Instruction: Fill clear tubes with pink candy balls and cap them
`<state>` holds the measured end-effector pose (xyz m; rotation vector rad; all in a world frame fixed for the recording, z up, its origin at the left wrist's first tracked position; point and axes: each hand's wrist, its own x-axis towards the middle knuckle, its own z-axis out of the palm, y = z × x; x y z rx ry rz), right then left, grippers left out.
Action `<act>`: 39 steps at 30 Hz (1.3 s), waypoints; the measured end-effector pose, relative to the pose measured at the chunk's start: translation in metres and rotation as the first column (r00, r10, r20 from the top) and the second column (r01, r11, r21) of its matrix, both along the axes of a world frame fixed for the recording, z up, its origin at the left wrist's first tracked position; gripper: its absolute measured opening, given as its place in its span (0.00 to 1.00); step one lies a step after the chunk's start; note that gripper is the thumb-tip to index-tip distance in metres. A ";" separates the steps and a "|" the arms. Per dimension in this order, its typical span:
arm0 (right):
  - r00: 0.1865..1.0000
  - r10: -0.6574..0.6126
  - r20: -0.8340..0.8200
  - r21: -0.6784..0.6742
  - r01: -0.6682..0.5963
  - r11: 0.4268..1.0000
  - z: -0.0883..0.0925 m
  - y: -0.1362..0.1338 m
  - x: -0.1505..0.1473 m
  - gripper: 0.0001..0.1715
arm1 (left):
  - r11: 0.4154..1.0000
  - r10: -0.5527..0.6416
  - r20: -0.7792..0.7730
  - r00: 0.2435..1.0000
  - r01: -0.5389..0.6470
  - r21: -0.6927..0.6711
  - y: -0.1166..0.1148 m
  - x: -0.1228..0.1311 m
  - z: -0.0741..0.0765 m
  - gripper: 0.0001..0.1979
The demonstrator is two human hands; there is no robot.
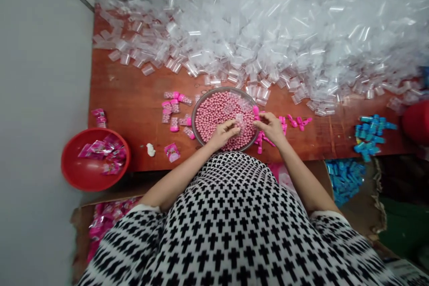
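Observation:
A round bowl [214,120] full of small pink balls lies on the wooden table in front of me. Over its middle, my left hand [225,134] pinches a small clear container [239,123] that has pink balls in it. At the bowl's right rim, my right hand [270,127] has its thumb and finger closed by a bright pink cap [256,111]. More clear containers rest on the balls at the back of the bowl. Filled containers with pink caps [174,106] lie left of the bowl, and loose pink caps [300,122] lie to its right.
Clear empty containers [261,31] are heaped along the back of the table [134,94]. A red basin [95,183] with pink packets stands at the left edge. Blue pieces [370,134] lie at the right, near a red container [417,121]. Open boxes sit below the front edge.

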<state>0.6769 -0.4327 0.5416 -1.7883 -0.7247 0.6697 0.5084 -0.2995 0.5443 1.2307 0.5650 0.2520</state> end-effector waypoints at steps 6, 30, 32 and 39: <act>0.950 0.275 -0.151 0.098 -0.262 0.960 0.036 0.011 -0.030 0.17 | 0.944 0.091 0.054 0.994 -0.068 -0.323 -0.008 -0.001 0.019 0.24; 0.885 0.287 0.366 0.068 -0.333 0.941 0.079 0.018 -0.040 0.15 | 0.802 -0.061 0.187 0.980 -0.064 0.595 0.001 -0.015 0.027 0.11; 0.849 0.293 0.440 0.039 -0.344 0.938 0.081 0.016 -0.041 0.12 | 0.789 -0.051 0.191 0.980 -0.078 0.609 0.000 -0.017 0.027 0.12; 0.761 0.309 0.571 -0.032 -0.355 0.934 0.081 0.012 -0.049 0.13 | 0.605 -0.173 0.134 0.976 -0.002 0.796 0.006 -0.019 0.036 0.15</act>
